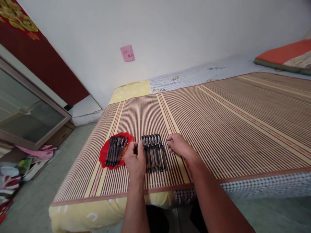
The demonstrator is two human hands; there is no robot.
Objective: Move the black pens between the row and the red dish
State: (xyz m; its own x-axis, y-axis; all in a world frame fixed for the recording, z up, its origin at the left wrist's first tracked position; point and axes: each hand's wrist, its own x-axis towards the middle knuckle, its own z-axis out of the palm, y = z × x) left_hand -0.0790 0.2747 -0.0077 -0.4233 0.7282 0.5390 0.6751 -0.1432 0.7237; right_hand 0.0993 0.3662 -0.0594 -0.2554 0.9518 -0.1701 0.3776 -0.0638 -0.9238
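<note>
Several black-capped clear pens (155,155) lie side by side in a row on the striped bamboo mat (209,129). At the row's left end, my left hand (134,160) is closed, with thumb and forefinger on the leftmost pen; the hand hides most of that pen. My right hand (179,146) is just right of the row, apart from it, its fingers curled together with nothing visible in them. To the left of my left hand, more dark pens (114,150) lie on a red scalloped mat or dish (104,150).
The mat covers a bed with a yellow sheet (85,213) along its near edge. A white wall (170,38) with a pink note (127,53) stands behind. Orange folded bedding (284,53) lies at far right. A glass-fronted cabinet door (26,110) and floor clutter (31,161) are at left.
</note>
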